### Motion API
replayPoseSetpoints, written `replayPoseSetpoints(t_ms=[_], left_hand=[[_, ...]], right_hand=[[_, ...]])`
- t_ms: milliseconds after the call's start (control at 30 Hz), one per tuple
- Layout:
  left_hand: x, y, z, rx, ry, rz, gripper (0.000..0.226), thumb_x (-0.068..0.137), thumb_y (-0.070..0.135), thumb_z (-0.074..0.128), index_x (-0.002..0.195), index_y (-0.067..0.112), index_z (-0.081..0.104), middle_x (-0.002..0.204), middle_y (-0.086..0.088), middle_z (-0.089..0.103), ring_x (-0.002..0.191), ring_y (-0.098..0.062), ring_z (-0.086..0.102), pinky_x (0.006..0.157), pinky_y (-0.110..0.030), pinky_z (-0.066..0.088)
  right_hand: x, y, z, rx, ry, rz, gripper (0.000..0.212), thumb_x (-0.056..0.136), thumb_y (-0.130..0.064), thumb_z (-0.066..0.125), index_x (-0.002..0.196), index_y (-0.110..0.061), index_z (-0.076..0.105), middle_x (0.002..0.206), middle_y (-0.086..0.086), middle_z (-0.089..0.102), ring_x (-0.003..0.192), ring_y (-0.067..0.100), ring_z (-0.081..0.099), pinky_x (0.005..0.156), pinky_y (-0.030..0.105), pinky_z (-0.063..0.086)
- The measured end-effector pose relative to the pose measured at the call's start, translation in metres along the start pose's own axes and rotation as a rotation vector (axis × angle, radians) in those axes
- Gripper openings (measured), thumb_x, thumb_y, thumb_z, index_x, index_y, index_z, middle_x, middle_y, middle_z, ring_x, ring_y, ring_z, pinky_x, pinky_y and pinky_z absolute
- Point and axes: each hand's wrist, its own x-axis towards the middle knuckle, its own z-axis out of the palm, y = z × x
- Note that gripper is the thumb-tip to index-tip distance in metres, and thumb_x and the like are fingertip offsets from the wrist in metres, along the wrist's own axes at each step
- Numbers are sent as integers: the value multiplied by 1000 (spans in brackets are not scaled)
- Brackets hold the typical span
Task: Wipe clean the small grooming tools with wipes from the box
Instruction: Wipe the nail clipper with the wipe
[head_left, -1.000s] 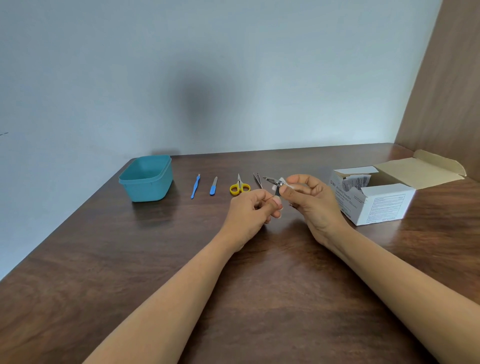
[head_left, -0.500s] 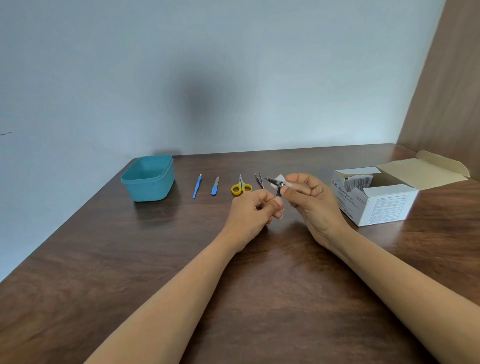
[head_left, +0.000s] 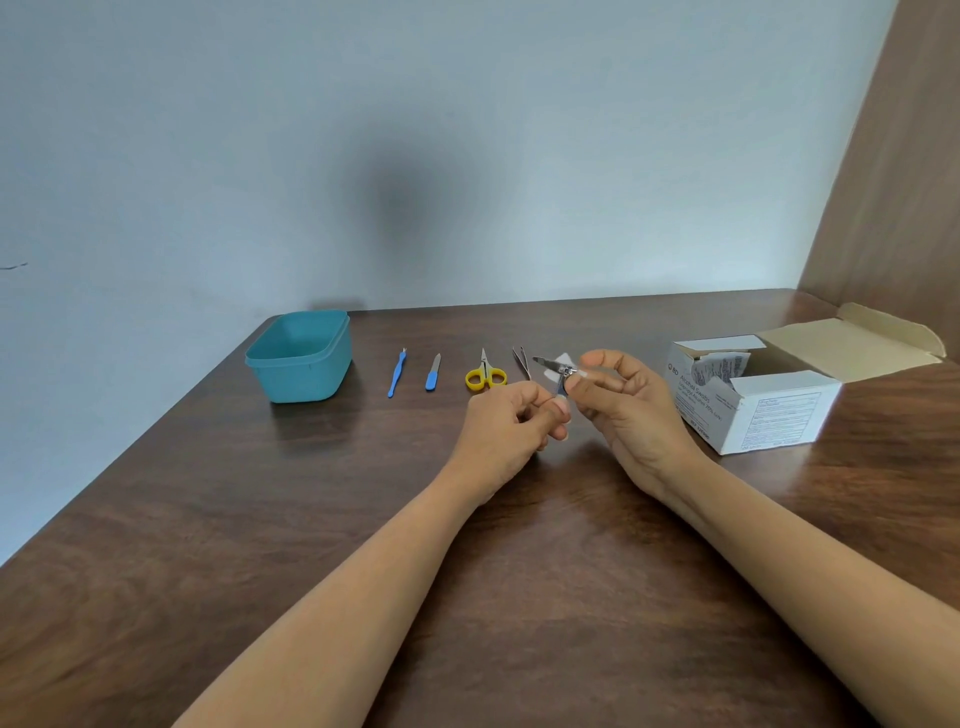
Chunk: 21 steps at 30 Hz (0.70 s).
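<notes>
Not much has shifted since a second ago: the nail clipper (head_left: 557, 375) has tipped a bit, its lever now poking up and left while the body drops down into the left hand (head_left: 511, 415), whose fingers stay pinched on its lower end. The right hand (head_left: 621, 402) is closed on the white wipe (head_left: 558, 364) up at the clipper's hinge, so I'd guess the wiping is mid-way. The yellow scissors (head_left: 485, 375), tweezers (head_left: 521, 361) and two blue tools wait on the table (head_left: 519, 571). The clipper is tiny and half covered, so actual wipe contact is hard to judge. The wipe box (head_left: 748, 400) sits open at right.
</notes>
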Motion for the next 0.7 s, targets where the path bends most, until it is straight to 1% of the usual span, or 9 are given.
replayPoseSetpoints(t_ms=[133, 200, 267, 367, 467, 500, 533, 633, 700], left_hand=[[-1, 1, 0, -14, 5, 1, 15, 92, 20, 61, 80, 13, 67, 65, 7, 67, 53, 3, 51, 58, -9, 45], [0, 1, 0, -10, 7, -1, 17, 92, 21, 61, 81, 11, 67, 66, 7, 68, 54, 2, 51, 58, -9, 45], [0, 1, 0, -18, 9, -6, 17, 92, 20, 61, 82, 8, 68, 65, 6, 68, 54, -1, 52, 59, -11, 45], [0, 0, 0, -38, 3, -13, 17, 92, 17, 61, 84, 5, 68, 65, 5, 67, 53, -1, 51, 58, -10, 45], [-1, 0, 0, -35, -14, -9, 16, 92, 17, 61, 83, 5, 68, 64, 6, 66, 52, 0, 50, 57, -11, 45], [-1, 0, 0, -39, -14, -10, 16, 92, 17, 61, 83, 5, 68, 64, 6, 66, 52, 0, 50, 57, -11, 45], [0, 0, 0, -46, -12, -13, 16, 92, 16, 61, 83, 5, 68, 64, 5, 66, 52, -1, 50, 57, -11, 45], [-1, 1, 0, -66, -4, -14, 13, 92, 14, 60, 83, 8, 68, 65, 3, 66, 51, 0, 49, 56, -9, 44], [0, 1, 0, -67, -4, -9, 14, 92, 14, 60, 84, 7, 69, 65, 3, 66, 51, 0, 50, 56, -8, 44]], right_hand=[[0, 0, 1, -109, 10, -10, 21, 83, 2, 65, 82, -15, 52, 58, -3, 67, 52, 4, 52, 59, 17, 41], [0, 0, 1, -151, 54, -33, 24, 80, 0, 70, 78, -15, 52, 55, -2, 65, 50, 3, 54, 56, 14, 42], [0, -1, -1, -141, 85, -48, 25, 76, 0, 74, 77, -15, 54, 55, -3, 65, 51, 3, 57, 57, 13, 43], [0, 0, -2, -88, 62, -63, 24, 76, 3, 72, 84, -14, 56, 61, -2, 69, 58, 4, 62, 62, 15, 45], [0, 1, -2, -62, 2, -61, 24, 79, 4, 68, 91, -14, 57, 66, -2, 71, 68, 8, 63, 77, 23, 48], [0, 2, -1, -61, -17, -52, 22, 79, 3, 67, 91, -14, 57, 66, -3, 70, 69, 8, 63, 80, 25, 48], [0, 2, -1, -59, -31, -41, 19, 80, 2, 66, 89, -13, 58, 65, -3, 70, 67, 8, 62, 80, 26, 47], [-1, 2, 1, -68, -30, -26, 14, 83, 1, 64, 83, -12, 59, 62, -4, 69, 57, 4, 59, 66, 17, 47], [-1, 3, 0, -84, 14, -51, 16, 80, 1, 68, 80, -12, 57, 61, -3, 70, 56, 3, 60, 61, 14, 45]])
